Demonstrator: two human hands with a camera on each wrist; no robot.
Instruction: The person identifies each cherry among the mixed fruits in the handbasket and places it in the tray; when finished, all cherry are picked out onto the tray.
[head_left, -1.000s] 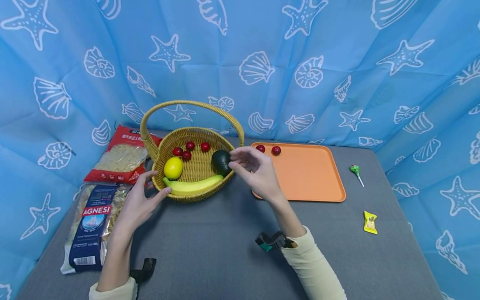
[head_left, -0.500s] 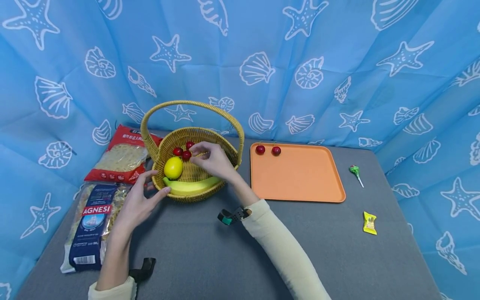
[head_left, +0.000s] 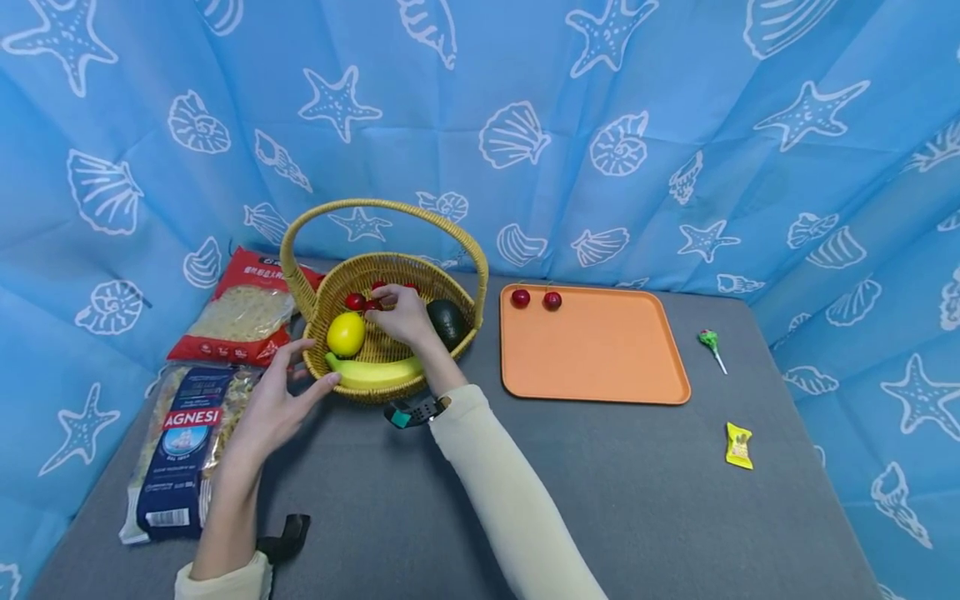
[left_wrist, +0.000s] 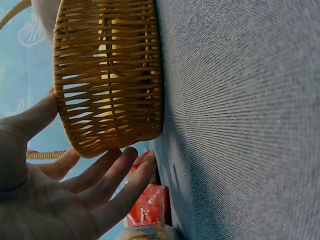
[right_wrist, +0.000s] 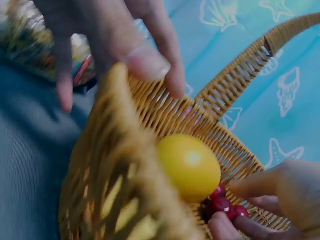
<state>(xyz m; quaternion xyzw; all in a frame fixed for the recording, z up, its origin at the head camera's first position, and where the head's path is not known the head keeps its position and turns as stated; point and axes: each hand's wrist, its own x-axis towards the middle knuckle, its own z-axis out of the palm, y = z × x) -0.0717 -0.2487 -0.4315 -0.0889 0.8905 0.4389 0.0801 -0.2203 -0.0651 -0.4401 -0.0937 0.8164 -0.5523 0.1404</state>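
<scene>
In the head view a wicker basket (head_left: pixel 390 392) with a tall handle holds a lemon (head_left: pixel 346 335), a banana (head_left: pixel 375 373), an avocado (head_left: pixel 447 324) and several cherries (head_left: pixel 355 302). My left hand (head_left: pixel 273 412) holds the basket's left end, thumb on the rim and fingers round the outer side, as the left wrist view shows. Inside the basket, my right hand (head_left: pixel 408 319) has thumb and fingers on both sides of the red cherries (right_wrist: pixel 220 206) beside the lemon (right_wrist: pixel 189 167), pinching at one. Part of the cherries is hidden behind these fingers.
Right of the basket lies an orange tray (head_left: pixel 596 350) with two cherries (head_left: pixel 536 299) on it. A green lollipop (head_left: pixel 710 342) and a yellow wrapped candy (head_left: pixel 738 446) lie further right. Left are a red pasta bag (head_left: pixel 251 312) and a blue pasta bag (head_left: pixel 180 454). A blue curtain (head_left: pixel 450 125) hangs behind.
My right hand has moved left from beside the avocado at the basket's right rim to the cherries inside, uncovering the tray's left side. The left hand has stayed on the basket.
</scene>
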